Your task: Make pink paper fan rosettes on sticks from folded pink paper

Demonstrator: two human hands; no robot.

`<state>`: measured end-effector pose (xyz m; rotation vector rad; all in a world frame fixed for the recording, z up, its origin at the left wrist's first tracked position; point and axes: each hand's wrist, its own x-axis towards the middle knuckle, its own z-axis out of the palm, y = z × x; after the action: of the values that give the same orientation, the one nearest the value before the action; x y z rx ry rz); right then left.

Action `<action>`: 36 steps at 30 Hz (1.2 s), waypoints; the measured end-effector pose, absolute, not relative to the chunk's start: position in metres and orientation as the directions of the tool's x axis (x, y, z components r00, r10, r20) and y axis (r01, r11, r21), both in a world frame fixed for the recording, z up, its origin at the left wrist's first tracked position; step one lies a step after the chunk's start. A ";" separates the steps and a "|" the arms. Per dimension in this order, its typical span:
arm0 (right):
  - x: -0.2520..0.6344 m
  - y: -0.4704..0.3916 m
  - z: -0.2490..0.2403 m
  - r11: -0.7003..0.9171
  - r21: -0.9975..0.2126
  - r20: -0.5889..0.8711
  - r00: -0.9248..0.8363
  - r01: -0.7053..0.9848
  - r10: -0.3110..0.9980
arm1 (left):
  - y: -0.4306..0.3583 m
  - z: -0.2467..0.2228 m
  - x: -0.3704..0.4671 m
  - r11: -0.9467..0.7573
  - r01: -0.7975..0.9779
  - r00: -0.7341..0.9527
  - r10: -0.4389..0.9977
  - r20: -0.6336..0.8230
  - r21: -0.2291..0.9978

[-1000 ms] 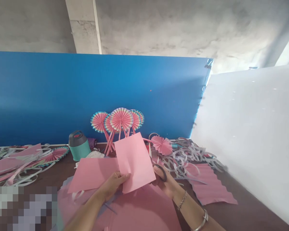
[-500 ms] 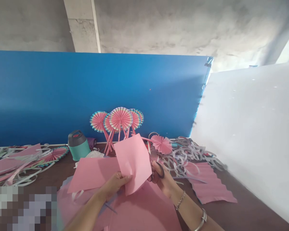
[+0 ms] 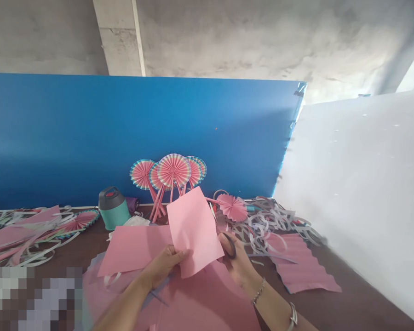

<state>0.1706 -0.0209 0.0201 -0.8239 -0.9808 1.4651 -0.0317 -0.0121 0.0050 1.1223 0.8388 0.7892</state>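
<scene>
My left hand (image 3: 165,264) pinches the lower left edge of a pink paper sheet (image 3: 195,230), thumb on its front. The sheet is held up and tilted above other pink sheets. My right hand (image 3: 235,259) is closed on dark-handled scissors (image 3: 232,246) at the sheet's right edge; part of a blade shows beside that edge, and the rest is hidden behind the paper. Below my hands lies a large pink sheet (image 3: 207,303), with another pink sheet (image 3: 134,248) to its upper left.
Round pink paper fans (image 3: 174,171) stand against a blue panel (image 3: 89,128). A teal container (image 3: 114,214) is left of them. Paper strips (image 3: 265,220) and a pleated pink sheet (image 3: 301,264) lie right; more strips (image 3: 37,253) lie left. A white panel (image 3: 359,184) borders the right.
The held sheet has shifted slightly up and right, and its lower right corner now reaches farther over the scissors. More of a blade shows at its right edge. Both hands keep their hold.
</scene>
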 end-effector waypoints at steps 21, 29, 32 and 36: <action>0.174 -0.020 0.022 -0.088 -0.928 -0.015 -0.200 -0.361 0.980 | -0.010 0.001 -0.041 0.209 -0.022 0.491 0.854 -0.171 0.978; 0.172 -0.020 0.028 -0.072 -0.906 -0.001 -0.169 -0.417 0.986 | -0.009 -0.003 -0.042 0.197 -0.014 0.497 0.852 -0.164 0.980; 0.172 -0.019 0.027 -0.092 -0.889 -0.022 -0.158 -0.449 0.987 | -0.010 -0.001 -0.041 0.205 -0.032 0.494 0.854 -0.163 0.978; 0.173 -0.018 0.024 -0.086 -0.882 -0.023 -0.141 -0.463 0.990 | -0.010 0.002 -0.040 0.207 -0.052 0.489 0.858 -0.156 0.977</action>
<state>0.1729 -0.0184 0.0244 -0.8130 -0.9011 1.5370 -0.0397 -0.0098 0.0021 1.1967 0.8491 0.7532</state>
